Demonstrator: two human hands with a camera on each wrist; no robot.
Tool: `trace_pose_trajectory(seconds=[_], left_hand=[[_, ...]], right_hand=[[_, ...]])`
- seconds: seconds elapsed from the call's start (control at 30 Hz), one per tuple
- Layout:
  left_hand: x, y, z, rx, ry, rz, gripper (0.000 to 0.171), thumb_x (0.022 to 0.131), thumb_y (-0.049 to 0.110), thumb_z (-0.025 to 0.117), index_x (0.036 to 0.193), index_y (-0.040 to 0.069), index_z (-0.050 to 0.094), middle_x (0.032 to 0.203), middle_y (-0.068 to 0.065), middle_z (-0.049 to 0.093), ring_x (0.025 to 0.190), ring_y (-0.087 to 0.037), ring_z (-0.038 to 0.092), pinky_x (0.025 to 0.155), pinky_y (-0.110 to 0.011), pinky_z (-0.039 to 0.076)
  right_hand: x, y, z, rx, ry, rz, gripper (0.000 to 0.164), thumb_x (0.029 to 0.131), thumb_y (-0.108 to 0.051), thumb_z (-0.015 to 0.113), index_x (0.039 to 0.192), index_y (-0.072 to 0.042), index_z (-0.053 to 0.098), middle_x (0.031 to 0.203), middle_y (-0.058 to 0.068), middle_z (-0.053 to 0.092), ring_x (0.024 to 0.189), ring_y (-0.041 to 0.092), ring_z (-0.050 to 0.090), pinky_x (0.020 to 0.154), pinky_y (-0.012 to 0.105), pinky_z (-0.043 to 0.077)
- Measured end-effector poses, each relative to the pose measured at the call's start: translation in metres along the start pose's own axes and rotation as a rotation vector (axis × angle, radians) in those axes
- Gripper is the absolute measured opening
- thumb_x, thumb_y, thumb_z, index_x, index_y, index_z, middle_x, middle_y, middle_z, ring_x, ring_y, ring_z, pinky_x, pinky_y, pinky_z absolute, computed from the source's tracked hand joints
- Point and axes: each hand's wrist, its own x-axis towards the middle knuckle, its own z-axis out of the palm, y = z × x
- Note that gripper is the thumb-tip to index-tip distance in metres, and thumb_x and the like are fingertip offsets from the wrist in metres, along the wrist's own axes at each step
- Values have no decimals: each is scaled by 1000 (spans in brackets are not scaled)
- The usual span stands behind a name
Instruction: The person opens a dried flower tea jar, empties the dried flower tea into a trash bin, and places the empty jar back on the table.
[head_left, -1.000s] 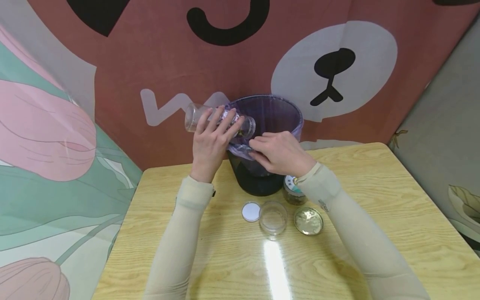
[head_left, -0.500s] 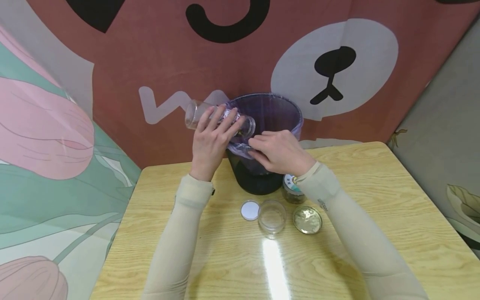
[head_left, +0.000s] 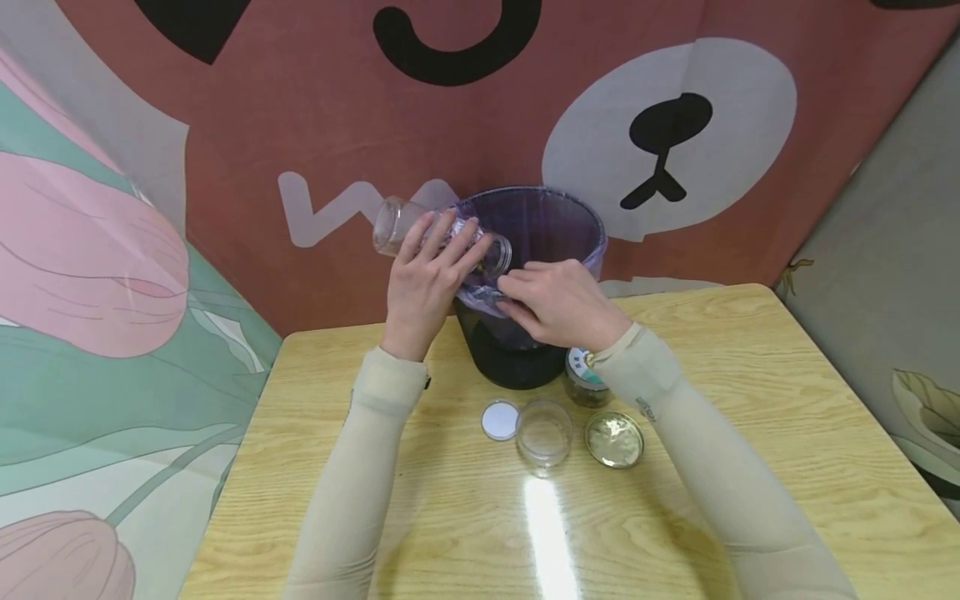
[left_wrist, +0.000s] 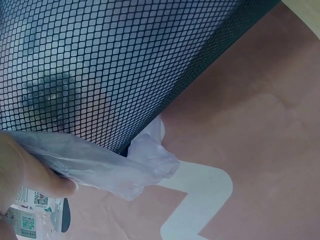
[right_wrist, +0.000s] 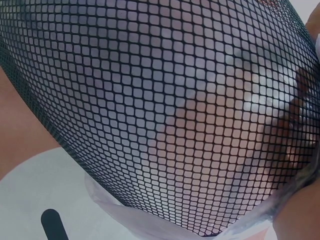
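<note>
My left hand point(head_left: 423, 287) grips a clear jar point(head_left: 393, 225) from above, fingers spread across its label. The jar lies tilted, its base to the left and its open mouth over the near left rim of a black mesh trash can point(head_left: 517, 367). Some small dark and yellowish bits show near the mouth. In the left wrist view my thumb and the labelled jar point(left_wrist: 35, 215) stick out below the liner. My right hand point(head_left: 558, 304) holds the can's near rim through its purple plastic bag point(head_left: 480, 298), thumb outside and fingers inside, close to the jar's mouth.
On the wooden table point(head_left: 450, 517) stand an open clear container point(head_left: 543, 433), a white round lid point(head_left: 500, 420), and a gold-rimmed lid point(head_left: 615, 440). Another labelled jar point(head_left: 587, 387) stands beside the can, partly behind my right wrist. A printed cloth point(head_left: 360, 125) hangs directly behind the can.
The jar's base has risen slightly, so the jar tips a little more steeply toward the can. My right hand has stayed in place.
</note>
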Motion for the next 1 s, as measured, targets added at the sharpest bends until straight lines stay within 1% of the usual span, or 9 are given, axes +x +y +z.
trace_pose_trajectory(seconds=[0.27, 0.53, 0.77, 1.0], left_hand=[[-1, 0, -1, -3, -22, 7, 51, 105, -2, 47, 138, 32, 66, 139, 7, 66, 137, -21, 54, 127, -37, 26], [-1, 0, -1, 6, -32, 35, 50, 101, -1, 54, 137, 32, 66, 140, 6, 65, 137, -21, 53, 127, -37, 25], [-1, 0, -1, 2, -53, 56, 50, 104, -1, 49, 138, 33, 66, 141, 7, 65, 139, -21, 52, 128, -37, 23], [-1, -2, 0, -6, -62, 100, 49, 105, 0, 50, 137, 32, 66, 142, 7, 64, 139, -21, 51, 129, -37, 22]], right_hand=[[1, 0, 0, 6, -1, 1, 20, 99, -25, 68, 86, -12, 61, 72, 2, 63, 62, 21, 60, 47, 33, 40], [0, 0, 0, 3, -12, 7, 20, 99, -26, 68, 86, -12, 61, 73, 1, 65, 63, 21, 60, 48, 33, 41], [1, -1, 0, 10, -7, 6, 20, 99, -25, 69, 85, -12, 61, 72, 1, 64, 62, 21, 59, 48, 33, 41], [0, -1, 0, 11, -1, 5, 21, 99, -25, 69, 84, -13, 60, 72, 1, 62, 62, 20, 59, 47, 34, 41]])
